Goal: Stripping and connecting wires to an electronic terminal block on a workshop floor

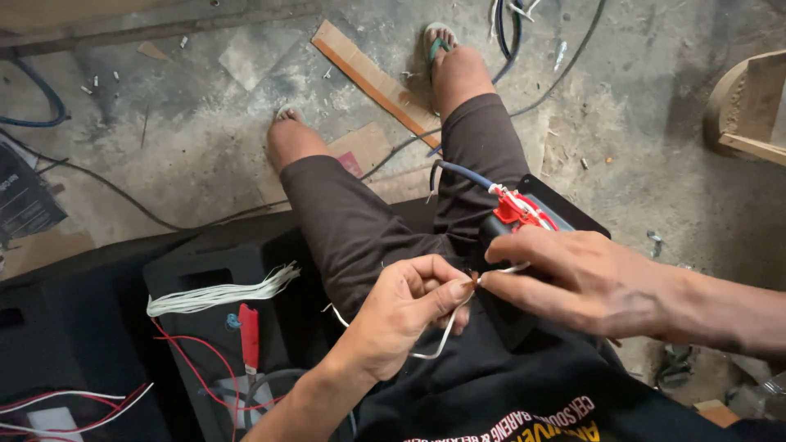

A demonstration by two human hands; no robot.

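My left hand pinches the end of a thin white wire that loops below it over my lap. My right hand pinches another white wire end right against it, fingertips of both hands meeting at bare copper strands. Just beyond my right hand a black panel rests on my right thigh, with red and white wiring and a blue cable attached. Part of the panel is hidden under my right hand.
A bundle of white wires lies on a black box at my left, with a red-handled tool and red wires. Cardboard strips, cables and debris litter the concrete floor. A wooden piece stands at the right.
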